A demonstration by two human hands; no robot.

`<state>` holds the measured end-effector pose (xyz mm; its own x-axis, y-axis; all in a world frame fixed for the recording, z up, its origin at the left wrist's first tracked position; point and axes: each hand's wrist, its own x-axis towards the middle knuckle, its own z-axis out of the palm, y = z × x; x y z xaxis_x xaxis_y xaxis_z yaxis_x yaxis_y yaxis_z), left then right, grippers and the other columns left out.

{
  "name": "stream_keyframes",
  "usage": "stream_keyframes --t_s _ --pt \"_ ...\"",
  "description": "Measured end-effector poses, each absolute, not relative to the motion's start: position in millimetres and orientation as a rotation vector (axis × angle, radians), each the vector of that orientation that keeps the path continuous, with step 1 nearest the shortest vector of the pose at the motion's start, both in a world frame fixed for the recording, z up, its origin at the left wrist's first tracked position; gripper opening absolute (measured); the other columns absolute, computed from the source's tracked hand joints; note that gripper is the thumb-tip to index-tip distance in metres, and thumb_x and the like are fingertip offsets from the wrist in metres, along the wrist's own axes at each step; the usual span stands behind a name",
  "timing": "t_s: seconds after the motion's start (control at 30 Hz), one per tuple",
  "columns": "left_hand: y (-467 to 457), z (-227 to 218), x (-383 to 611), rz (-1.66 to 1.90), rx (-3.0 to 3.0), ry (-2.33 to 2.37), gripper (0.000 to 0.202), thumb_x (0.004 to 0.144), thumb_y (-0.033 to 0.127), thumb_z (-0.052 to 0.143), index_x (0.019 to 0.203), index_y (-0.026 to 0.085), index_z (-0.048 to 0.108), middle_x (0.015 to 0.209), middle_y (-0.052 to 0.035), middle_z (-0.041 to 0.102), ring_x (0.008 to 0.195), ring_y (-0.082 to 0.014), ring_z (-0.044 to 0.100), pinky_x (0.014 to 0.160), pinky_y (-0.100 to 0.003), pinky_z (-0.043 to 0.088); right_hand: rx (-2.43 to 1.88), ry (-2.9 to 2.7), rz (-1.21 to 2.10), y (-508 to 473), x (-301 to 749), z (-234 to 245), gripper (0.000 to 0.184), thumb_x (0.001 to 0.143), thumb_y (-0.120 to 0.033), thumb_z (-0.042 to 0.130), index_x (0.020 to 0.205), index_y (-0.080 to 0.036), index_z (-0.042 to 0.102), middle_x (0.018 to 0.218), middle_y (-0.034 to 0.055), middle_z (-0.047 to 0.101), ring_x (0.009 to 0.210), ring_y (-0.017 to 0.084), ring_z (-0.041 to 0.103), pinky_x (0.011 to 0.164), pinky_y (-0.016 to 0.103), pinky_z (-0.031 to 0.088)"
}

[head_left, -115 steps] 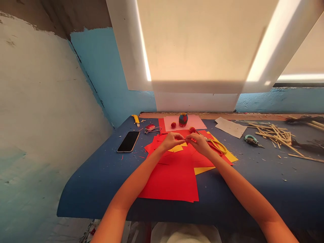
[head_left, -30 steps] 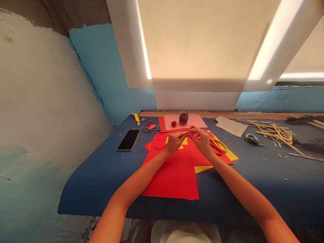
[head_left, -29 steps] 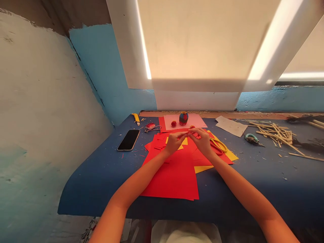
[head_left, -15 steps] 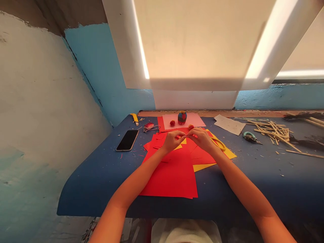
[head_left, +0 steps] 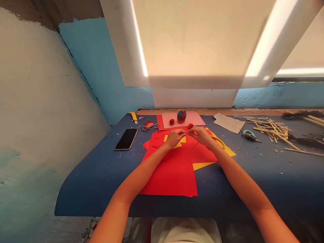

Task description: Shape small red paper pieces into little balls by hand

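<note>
Over the red paper sheets [head_left: 172,179], my left hand [head_left: 175,137] and my right hand [head_left: 201,135] meet almost tip to tip. Both have thumb and fingers pinched together; whatever is between them is too small to make out. A red-and-yellow ball [head_left: 190,126] lies just beyond my right fingers, and a similar ball [head_left: 171,121] sits further left on a pink sheet [head_left: 194,118]. Beside that second ball stands a small round blue, red and yellow pot-like object [head_left: 181,116]. Yellow-handled scissors [head_left: 220,141] are partly hidden behind my right forearm.
On the blue-covered table [head_left: 101,182], a phone [head_left: 126,139], a yellow cutter [head_left: 133,117] and a red object with a wire loop [head_left: 148,124] lie left. Rightward are pale card [head_left: 229,123], teal-handled pliers [head_left: 249,135] and thin sticks [head_left: 275,131]. Yellow paper [head_left: 205,165] shows under the red.
My hands have spread slightly apart at the wrists, with fingertips still close together. More of the yellow paper pieces beside my left hand shows. The objects on the table stay in place.
</note>
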<state>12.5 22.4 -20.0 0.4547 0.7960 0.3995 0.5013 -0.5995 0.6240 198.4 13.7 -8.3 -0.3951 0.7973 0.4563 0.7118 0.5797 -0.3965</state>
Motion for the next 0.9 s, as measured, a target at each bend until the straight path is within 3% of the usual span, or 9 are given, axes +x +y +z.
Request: stream_keyframes --t_s 0.1,0.2,0.4,0.63,0.73,0.9 --pt "29.2 -16.0 3.3 0.814 2.435 1.32 0.019 0.082 0.022 0.052 0.093 0.018 0.066 0.103 -0.0053 0.065 0.096 -0.018 0.058 0.08 -0.026 0.044 -1.457 -2.202 0.133 16.9 215.4 -3.4 0.019 0.083 -0.027 0.051 0.08 -0.021 0.069 0.079 0.0039 0.068 0.072 0.016 0.059 0.061 0.022 0.037" --pt "34.2 -5.0 -18.5 0.509 2.545 1.611 0.025 0.08 0.014 0.048 0.092 0.021 0.068 0.106 -0.0066 0.064 0.104 -0.0222 0.055 0.077 -0.027 0.044 -1.726 -2.269 0.162 14.5 231.2 -0.4 0.021 0.082 -0.025 0.05 0.078 -0.023 0.07 0.081 0.0037 0.069 0.075 0.017 0.06 0.059 0.022 0.035" --pt "46.2 11.8 -80.0 -0.017 2.362 1.589 0.022 0.065 0.014 0.058 0.083 0.021 0.069 0.095 -0.006 0.068 0.087 -0.0223 0.061 0.067 -0.024 0.044 -1.944 -2.355 0.133 11.6 237.3 -1.6 0.02 0.081 -0.034 0.052 0.082 -0.026 0.071 0.086 0.0046 0.068 0.079 0.021 0.059 0.057 0.024 0.033" --pt "60.5 2.4 -101.1 0.022 2.228 1.543 0.052 0.057 0.044 0.068 0.102 0.02 0.059 0.108 -0.0072 0.062 0.09 -0.0214 0.059 0.063 -0.022 0.043 -1.94 -2.258 -0.017 8.1 225.7 0.8 0.022 0.083 -0.035 0.047 0.085 -0.025 0.067 0.089 0.0041 0.067 0.08 0.019 0.058 0.055 0.023 0.031" --pt "66.1 -1.2 -100.8 0.094 2.305 1.618 0.045 0.065 0.043 0.063 0.103 0.019 0.059 0.111 -0.0086 0.061 0.094 -0.0219 0.058 0.068 -0.023 0.043 -1.898 -2.241 -0.007 7.3 220.9 -0.6 0.022 0.083 -0.035 0.047 0.083 -0.025 0.067 0.088 0.0031 0.067 0.08 0.018 0.058 0.054 0.022 0.029" --pt "69.3 -0.6 -104.9 -0.006 2.372 1.744 0.024 0.071 0.038 0.058 0.088 0.023 0.067 0.107 -0.0048 0.064 0.095 -0.0222 0.059 0.072 -0.024 0.043 -1.825 -2.234 0.047 8.3 219.6 -3.4 0.024 0.083 -0.035 0.046 0.081 -0.025 0.068 0.085 0.0018 0.067 0.077 0.017 0.058 0.051 0.021 0.027"
